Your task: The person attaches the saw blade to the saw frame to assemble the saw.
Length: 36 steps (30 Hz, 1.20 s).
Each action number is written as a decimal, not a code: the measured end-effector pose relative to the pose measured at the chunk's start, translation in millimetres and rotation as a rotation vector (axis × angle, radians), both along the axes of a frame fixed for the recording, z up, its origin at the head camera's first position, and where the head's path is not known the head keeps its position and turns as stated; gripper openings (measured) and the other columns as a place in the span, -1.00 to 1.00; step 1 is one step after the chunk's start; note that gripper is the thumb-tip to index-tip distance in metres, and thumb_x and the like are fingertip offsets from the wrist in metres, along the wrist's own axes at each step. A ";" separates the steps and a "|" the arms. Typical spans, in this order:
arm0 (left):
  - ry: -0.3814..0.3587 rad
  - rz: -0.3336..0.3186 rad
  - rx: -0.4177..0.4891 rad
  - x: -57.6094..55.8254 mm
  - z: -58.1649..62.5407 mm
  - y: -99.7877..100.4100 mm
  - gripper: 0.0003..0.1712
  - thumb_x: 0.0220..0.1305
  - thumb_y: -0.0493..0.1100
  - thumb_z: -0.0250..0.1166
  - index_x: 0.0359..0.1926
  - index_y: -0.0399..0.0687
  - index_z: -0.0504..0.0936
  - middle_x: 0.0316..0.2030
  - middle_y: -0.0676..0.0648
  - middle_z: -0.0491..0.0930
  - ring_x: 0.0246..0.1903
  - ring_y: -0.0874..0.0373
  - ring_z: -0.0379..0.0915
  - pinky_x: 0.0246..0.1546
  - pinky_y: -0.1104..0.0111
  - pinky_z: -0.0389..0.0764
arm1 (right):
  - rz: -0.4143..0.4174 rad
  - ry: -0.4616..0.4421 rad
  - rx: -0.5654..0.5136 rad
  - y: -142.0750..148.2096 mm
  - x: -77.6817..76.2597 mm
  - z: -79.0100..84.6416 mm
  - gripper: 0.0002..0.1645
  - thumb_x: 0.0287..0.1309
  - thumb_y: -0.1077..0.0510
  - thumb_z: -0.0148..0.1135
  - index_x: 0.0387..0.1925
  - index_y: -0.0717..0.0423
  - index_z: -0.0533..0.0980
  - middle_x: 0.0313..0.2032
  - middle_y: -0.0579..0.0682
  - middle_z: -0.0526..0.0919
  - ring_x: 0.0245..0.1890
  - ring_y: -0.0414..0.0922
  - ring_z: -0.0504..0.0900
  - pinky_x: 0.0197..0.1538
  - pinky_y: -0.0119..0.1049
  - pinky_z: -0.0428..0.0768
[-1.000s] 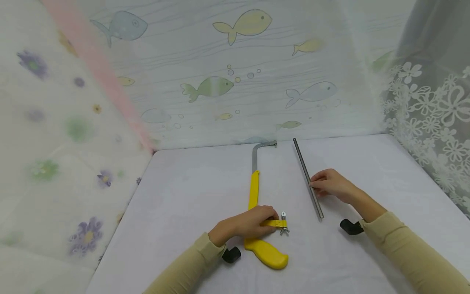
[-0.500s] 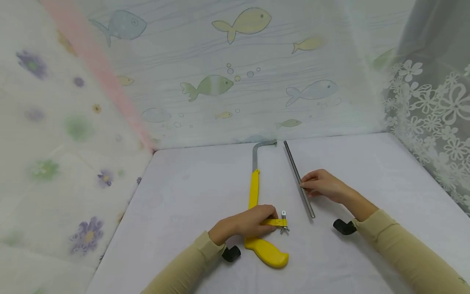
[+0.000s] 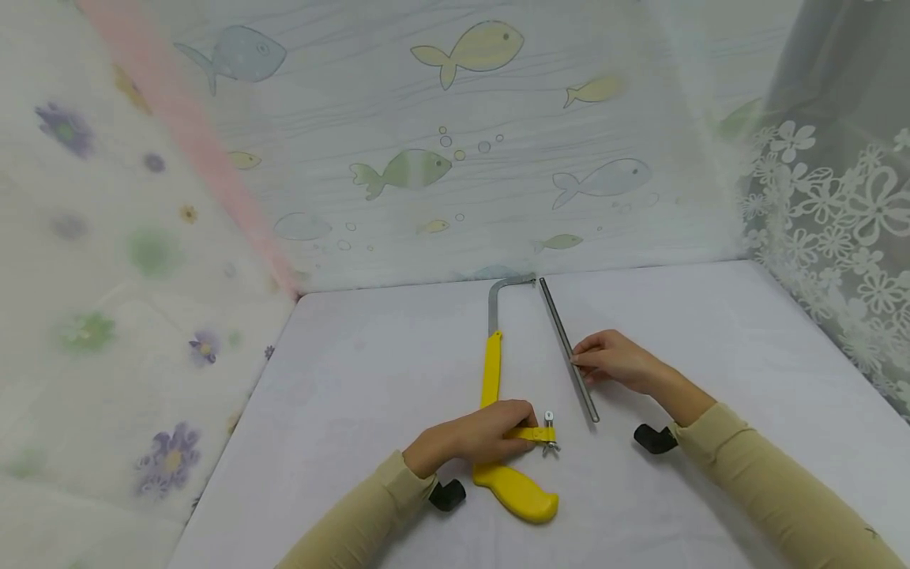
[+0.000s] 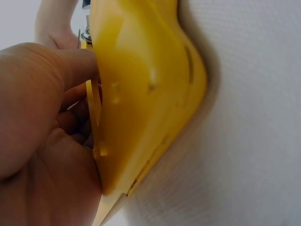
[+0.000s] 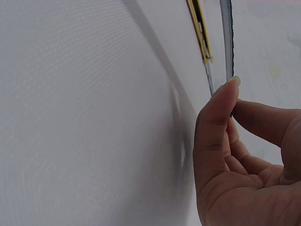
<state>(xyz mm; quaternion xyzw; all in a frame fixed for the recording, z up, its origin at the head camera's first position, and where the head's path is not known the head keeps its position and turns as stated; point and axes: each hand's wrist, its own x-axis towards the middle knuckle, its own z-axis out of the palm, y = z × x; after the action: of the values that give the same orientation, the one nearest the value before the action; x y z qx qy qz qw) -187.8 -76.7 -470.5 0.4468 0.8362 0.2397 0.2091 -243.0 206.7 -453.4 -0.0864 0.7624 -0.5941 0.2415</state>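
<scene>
A hacksaw frame (image 3: 492, 365) lies on the white cloth, its yellow handle (image 3: 528, 498) toward me and its grey metal arm (image 3: 494, 304) bent to the right at the far end. My left hand (image 3: 479, 433) grips it just above the handle. In the left wrist view the thumb goes against the yellow body (image 4: 141, 94). By the hand is a bolt with a wing nut (image 3: 550, 433). My right hand (image 3: 617, 363) pinches a grey hacksaw blade (image 3: 561, 328) near its middle, right of the frame and slanting. Fine teeth run along one blade edge (image 5: 228, 42) in the right wrist view.
A white cloth covers the table (image 3: 370, 371). Behind it hangs a curtain (image 3: 398, 103) printed with fish, with a flowered one at left and lace (image 3: 832, 190) at right. Black wrist pieces (image 3: 448, 495) sit by both cuffs.
My right hand has carried the blade leftward, so its far end is now close to the tip of the frame's metal arm. The left hand and frame have stayed put.
</scene>
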 end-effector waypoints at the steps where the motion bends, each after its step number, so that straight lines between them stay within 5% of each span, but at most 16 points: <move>1: 0.001 -0.001 0.002 0.2 0.2 -0.1 -0.84 0.50 -0.13 0.24 0.00 -0.04 0.53 -0.16 0.15 0.51 -0.20 0.33 0.38 -0.10 0.57 0.46 | 0.000 -0.001 0.001 -0.4 -0.2 -0.2 -0.62 0.44 0.29 0.13 0.07 0.60 0.40 -0.30 0.06 0.56 -0.33 -0.17 0.57 -0.23 -0.32 0.66; 36: -0.008 -0.011 0.007 -1.6 0.2 -0.4 -0.85 0.51 -0.15 0.23 0.00 -0.08 0.53 -0.17 0.11 0.52 -0.21 0.33 0.37 -0.10 0.58 0.44 | 0.016 -0.026 0.015 -7.6 -11.0 -1.4 -0.61 0.45 0.29 0.12 0.10 0.60 0.40 -0.32 0.07 0.58 -0.39 -0.18 0.57 -0.26 -0.35 0.65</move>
<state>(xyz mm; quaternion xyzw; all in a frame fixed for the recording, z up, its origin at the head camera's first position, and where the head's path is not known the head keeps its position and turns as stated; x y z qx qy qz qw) -189.4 -77.1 -470.2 0.4511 0.8320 0.2434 0.2124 -254.0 199.1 -454.8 -0.0827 0.7631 -0.5873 0.2567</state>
